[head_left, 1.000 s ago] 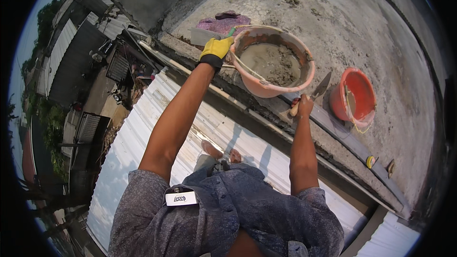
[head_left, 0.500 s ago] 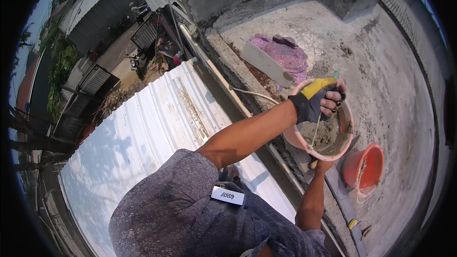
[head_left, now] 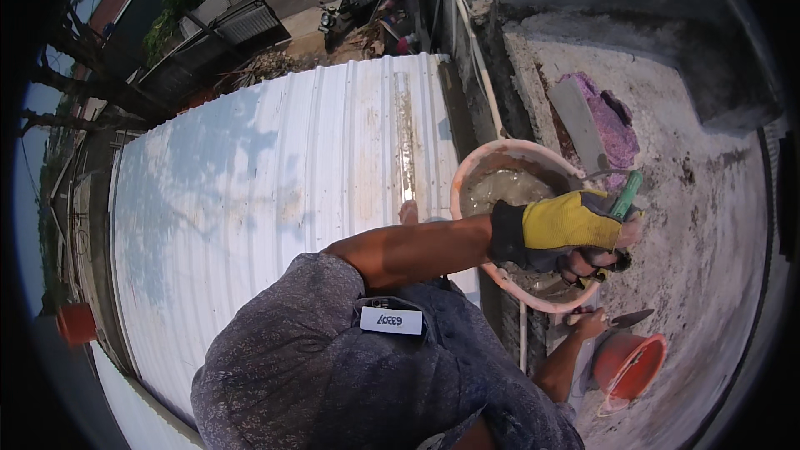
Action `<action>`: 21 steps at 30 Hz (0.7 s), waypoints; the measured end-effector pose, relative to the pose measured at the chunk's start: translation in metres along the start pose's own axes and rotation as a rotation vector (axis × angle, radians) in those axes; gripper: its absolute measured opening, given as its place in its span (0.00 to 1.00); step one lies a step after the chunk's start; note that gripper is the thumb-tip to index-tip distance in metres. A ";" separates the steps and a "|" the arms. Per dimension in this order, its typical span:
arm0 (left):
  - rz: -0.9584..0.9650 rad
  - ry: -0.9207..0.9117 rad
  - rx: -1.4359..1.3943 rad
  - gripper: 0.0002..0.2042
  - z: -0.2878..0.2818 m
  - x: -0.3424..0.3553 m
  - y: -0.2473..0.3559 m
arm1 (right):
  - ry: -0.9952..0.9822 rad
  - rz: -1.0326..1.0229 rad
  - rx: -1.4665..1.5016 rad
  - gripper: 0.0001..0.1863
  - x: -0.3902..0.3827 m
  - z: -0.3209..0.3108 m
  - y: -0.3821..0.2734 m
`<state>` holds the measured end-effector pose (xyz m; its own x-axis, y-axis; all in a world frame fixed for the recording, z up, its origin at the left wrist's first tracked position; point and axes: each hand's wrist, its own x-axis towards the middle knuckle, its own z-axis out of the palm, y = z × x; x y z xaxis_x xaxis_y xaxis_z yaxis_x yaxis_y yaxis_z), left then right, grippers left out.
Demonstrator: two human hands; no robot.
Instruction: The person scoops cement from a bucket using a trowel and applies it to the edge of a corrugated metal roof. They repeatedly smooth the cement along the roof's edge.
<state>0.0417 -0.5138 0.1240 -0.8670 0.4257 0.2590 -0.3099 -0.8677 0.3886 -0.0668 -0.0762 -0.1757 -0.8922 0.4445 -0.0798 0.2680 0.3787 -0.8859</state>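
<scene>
In the head view, the large pink bucket [head_left: 518,147] lies ahead and to the person's right, its mouth facing up toward the camera and grey wet mortar [head_left: 504,187] inside. The left forearm [head_left: 408,252] crosses over the mouth from left to right, so the gloved left hand [head_left: 577,229] sits at the bucket's far right side, its fingers curled round the handle by the green grip [head_left: 628,195]. Whether the bucket hangs or rests cannot be told.

The bare right hand [head_left: 590,324] is closed on a trowel [head_left: 633,317], just beside the rim's near right part. The trowel's long axis runs roughly left to right, blade pointing right, away from the bucket. Of the two, the right hand is nearer the small red bucket [head_left: 612,358], which stands tilted just below the blade on the concrete slab [head_left: 708,300].
</scene>
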 end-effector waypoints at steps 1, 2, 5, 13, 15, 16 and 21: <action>0.038 -0.003 0.003 0.09 -0.005 -0.017 0.005 | -0.013 0.086 0.136 0.17 -0.007 0.005 -0.006; 0.054 0.074 -0.097 0.11 -0.015 -0.042 0.009 | 0.017 0.025 0.085 0.19 -0.005 0.004 -0.004; 0.083 0.158 -0.061 0.11 -0.060 -0.103 0.017 | 0.041 0.045 -0.013 0.19 0.001 0.007 0.003; 0.360 1.566 0.058 0.16 -0.207 -0.311 -0.004 | 0.179 -0.259 -0.768 0.29 0.026 0.001 0.007; 0.370 1.820 0.158 0.14 -0.235 -0.347 -0.012 | 0.132 -0.269 -0.633 0.35 0.019 0.019 0.008; 0.388 1.819 0.098 0.13 -0.248 -0.347 0.003 | 0.157 -0.244 -0.647 0.33 0.017 0.020 0.003; 0.452 1.835 -0.076 0.10 -0.252 -0.365 0.081 | 0.172 -0.051 -0.411 0.23 -0.016 0.071 -0.087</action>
<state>0.2345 -0.8041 -0.1620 -0.1475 -0.5247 -0.8384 0.0592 -0.8508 0.5221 -0.1019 -0.1737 -0.1294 -0.8437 0.5326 0.0674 0.3786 0.6793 -0.6287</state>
